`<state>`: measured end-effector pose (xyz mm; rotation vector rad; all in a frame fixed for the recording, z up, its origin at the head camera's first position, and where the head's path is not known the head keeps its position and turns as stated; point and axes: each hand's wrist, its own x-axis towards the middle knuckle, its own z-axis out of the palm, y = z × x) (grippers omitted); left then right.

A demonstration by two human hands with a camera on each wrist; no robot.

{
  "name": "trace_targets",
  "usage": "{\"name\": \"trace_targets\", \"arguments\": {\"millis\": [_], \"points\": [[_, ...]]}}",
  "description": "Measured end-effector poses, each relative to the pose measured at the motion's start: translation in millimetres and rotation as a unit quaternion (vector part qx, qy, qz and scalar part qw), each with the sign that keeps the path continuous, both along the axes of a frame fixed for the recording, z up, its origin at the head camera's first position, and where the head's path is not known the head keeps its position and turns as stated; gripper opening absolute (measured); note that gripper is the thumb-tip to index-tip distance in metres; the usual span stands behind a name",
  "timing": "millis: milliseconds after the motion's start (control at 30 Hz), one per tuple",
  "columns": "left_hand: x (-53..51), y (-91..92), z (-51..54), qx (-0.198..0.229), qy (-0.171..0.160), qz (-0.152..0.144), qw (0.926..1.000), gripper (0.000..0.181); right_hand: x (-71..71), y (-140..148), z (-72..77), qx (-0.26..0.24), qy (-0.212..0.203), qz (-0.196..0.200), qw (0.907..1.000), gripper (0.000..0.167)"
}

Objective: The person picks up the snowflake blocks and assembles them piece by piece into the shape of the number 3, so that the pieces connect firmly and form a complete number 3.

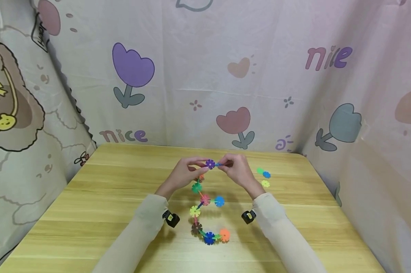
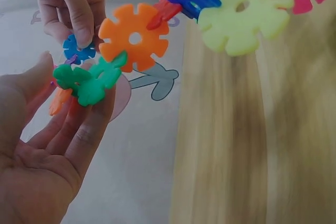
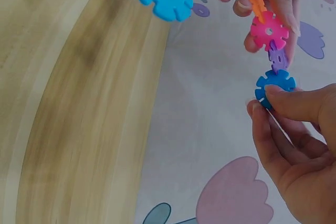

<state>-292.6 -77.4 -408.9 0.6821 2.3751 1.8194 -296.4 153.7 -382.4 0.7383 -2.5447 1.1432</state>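
Note:
A chain of colourful notched snowflake discs hangs between the hands, above the table. The left hand holds its upper end at the purple disc; in the right wrist view a pink disc lies against its fingers. The right hand pinches a blue disc between thumb and fingers. That disc meets a light purple disc, set edgewise. Lower down hang a pinkish-red disc with a light blue disc branching right, a yellow disc, and an orange disc at the bottom end.
Loose discs lie on the wooden table, right of the right hand: a green disc, a blue disc and a yellow disc. A patterned curtain stands behind the table and along its sides.

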Motion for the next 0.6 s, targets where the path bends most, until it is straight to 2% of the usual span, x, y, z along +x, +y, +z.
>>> {"name": "trace_targets", "arguments": {"millis": [133, 367, 600], "points": [[0.4, 1.3, -0.5, 0.013, 0.000, 0.002, 0.9999, 0.036, 0.0, -3, -1.7, -0.003, 0.032, 0.000, 0.9995, 0.003], [0.6, 3.4, 0.9, 0.007, 0.037, 0.037, 0.9986, 0.034, 1.1, -7, -0.4, -0.015, 0.065, -0.014, 0.9977, 0.006], [-1.2, 3.3, -0.4, 0.046, 0.020, 0.025, 0.9985, 0.034, 1.9, -11, 0.7, -0.013, 0.106, -0.008, 0.9943, 0.008]]}}
